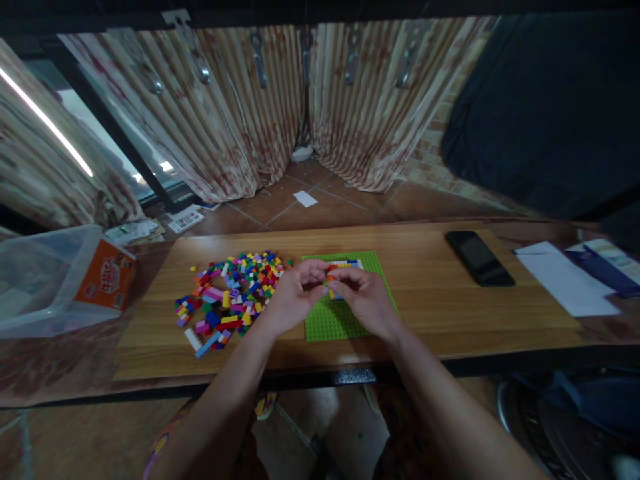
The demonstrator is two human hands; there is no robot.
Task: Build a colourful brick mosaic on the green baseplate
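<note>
My left hand (295, 300) and my right hand (369, 300) meet over a green studded baseplate (333, 327), fingertips pinched close together. Between them show small toy bricks (329, 279), with orange and green bits visible; the fingers cover the rest, and I cannot tell how many pieces there are. Behind the fingers, a low build of white, blue, red and yellow bricks (354, 264) sits on the baseplate, partly hidden by my hands. Left of my left hand spreads a pile of loose bricks (230, 293) in many colours.
A wooden board (425, 313) bears the baseplate and bricks. On its right lies a black phone (479, 257), with white paper (565, 277) beyond. A clear plastic tub (50, 280) with an orange label stands at the left. Curtains (225, 120) hang behind.
</note>
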